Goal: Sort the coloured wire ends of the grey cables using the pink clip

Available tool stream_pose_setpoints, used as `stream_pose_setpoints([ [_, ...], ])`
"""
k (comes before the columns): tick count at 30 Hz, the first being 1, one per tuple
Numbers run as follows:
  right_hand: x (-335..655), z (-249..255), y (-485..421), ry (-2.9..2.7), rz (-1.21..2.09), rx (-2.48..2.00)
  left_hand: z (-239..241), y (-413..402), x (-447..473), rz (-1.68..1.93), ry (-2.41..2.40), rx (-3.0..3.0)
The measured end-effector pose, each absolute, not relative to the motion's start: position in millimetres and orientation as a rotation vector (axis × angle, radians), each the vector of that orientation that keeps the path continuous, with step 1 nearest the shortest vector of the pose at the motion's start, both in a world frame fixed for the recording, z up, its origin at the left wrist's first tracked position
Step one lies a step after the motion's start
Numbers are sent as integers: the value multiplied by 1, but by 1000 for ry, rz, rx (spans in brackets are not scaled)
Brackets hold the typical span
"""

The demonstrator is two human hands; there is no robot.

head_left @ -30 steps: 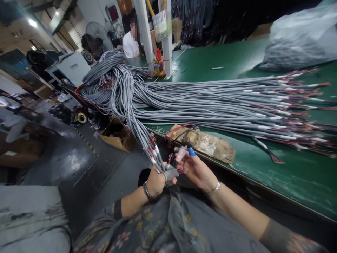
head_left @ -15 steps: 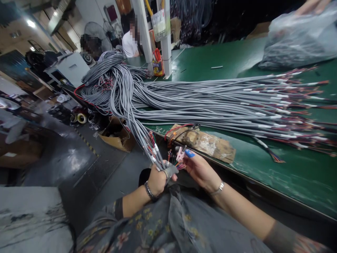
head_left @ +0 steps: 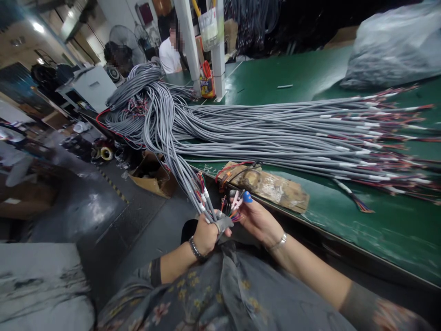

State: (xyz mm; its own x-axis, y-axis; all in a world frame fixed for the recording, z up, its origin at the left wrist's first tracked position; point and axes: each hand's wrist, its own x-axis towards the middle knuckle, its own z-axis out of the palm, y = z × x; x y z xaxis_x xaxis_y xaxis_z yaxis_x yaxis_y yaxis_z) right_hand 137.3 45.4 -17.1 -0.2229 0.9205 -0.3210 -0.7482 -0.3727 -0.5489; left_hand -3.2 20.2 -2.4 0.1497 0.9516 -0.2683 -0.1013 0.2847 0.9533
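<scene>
My left hand is closed around a bundle of grey cables. Their ends have white sleeves, and a grey covering wraps the left thumb. Thin coloured wires fan out beyond that thumb, toward my right hand. The right thumb carries a blue covering. Between the right thumb and fingers is a small pale pink, clip-like piece, its exact kind unclear. The right fingertips are partly hidden behind the wires.
Many more grey cables lie along the green table, bare wire ends to the right. A worn wooden board sits at the near edge. A plastic bag stands far right, a cardboard box below the table. Another person is behind.
The other person's hand at the plastic bag has left the view. My right hand has shifted slightly, and the pale pink piece has tilted. My left hand keeps its hold on the cables.
</scene>
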Motion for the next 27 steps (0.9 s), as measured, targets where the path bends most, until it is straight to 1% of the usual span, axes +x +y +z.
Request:
stream_pose_setpoints([
  [8,137,-19,41,-308,1845,-722,3,19,-4,948,1156,998],
  [14,143,-21,39,-413,1909,-698,5,12,-11,955,1105,1041],
  [20,142,-16,39,-489,1782,-791,1,15,-8,1011,1106,975],
  [27,143,-14,39,-476,1809,-778,-3,22,-2,1036,1102,970],
])
